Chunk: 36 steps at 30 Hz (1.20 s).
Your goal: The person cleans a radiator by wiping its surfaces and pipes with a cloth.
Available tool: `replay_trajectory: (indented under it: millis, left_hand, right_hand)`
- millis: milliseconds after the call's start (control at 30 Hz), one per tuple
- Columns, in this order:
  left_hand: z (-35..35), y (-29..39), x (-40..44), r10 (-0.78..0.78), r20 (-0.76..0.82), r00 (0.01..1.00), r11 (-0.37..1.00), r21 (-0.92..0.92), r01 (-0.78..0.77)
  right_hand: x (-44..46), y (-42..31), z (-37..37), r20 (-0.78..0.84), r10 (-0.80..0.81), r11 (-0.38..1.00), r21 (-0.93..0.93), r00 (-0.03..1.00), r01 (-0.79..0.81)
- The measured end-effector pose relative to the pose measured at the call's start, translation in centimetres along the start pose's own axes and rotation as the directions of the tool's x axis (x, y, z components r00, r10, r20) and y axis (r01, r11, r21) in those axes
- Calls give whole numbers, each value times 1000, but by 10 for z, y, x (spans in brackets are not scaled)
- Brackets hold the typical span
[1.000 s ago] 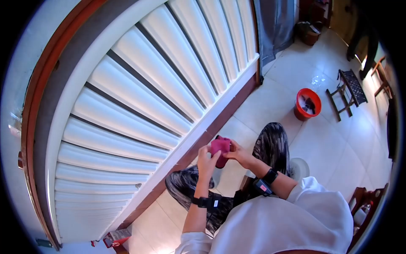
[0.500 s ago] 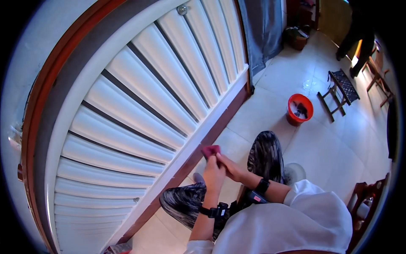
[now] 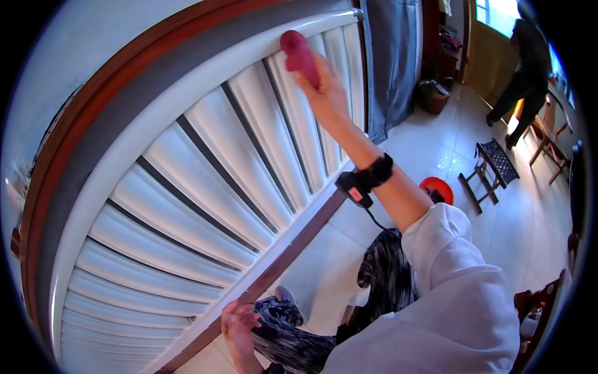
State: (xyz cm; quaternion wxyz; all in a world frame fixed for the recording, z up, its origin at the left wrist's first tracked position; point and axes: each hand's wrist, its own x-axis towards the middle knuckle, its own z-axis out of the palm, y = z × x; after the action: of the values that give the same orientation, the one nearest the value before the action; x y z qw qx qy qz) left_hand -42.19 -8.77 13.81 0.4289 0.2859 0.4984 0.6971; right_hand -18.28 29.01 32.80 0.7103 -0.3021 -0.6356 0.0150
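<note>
My right hand (image 3: 321, 87) is raised to the upper part of a white slatted panel (image 3: 205, 137). It is closed around a dark pink cloth (image 3: 300, 57), which lies against the panel by its curved white rim. My fingers are slightly blurred, and the hand covers part of the slats. Lower down, my left hand (image 3: 238, 324) hovers beside my knee, near the panel's bottom edge. Its fingers are loosely bent and apart, with nothing seen in them.
A red bucket (image 3: 438, 189) stands on the tiled floor, partly hidden by my right arm. Beyond it are a folding stool (image 3: 495, 165), a wooden chair (image 3: 548, 134) and a person in dark clothes (image 3: 528, 68). A grey curtain (image 3: 391, 68) hangs beside the panel.
Both hands were together at the cloth above my lap. My right hand has carried the cloth up to the panel's top; my left hand has let go and dropped lower left.
</note>
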Motion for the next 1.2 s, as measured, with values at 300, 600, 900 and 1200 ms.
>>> replay_trajectory:
  millis: [300, 600, 900, 1200]
  left_hand:
    - [-9, -10, -29, 129, -113, 985, 991, -22, -132]
    - [-16, 25, -54, 237, -132, 962, 963, -100, -251]
    - [-73, -1, -27, 240, 7, 971, 817, -541, -199]
    - [-55, -54, 58, 106, 140, 984, 852, -524, -17]
  right_hand:
    - [-137, 60, 21, 212, -35, 971, -223, 977, 83]
    - [-12, 8, 51, -42, -113, 990, -86, 993, 109]
    - [2, 26, 58, -191, -133, 967, -239, 973, 85]
    - [-90, 64, 51, -81, -31, 985, -171, 996, 17]
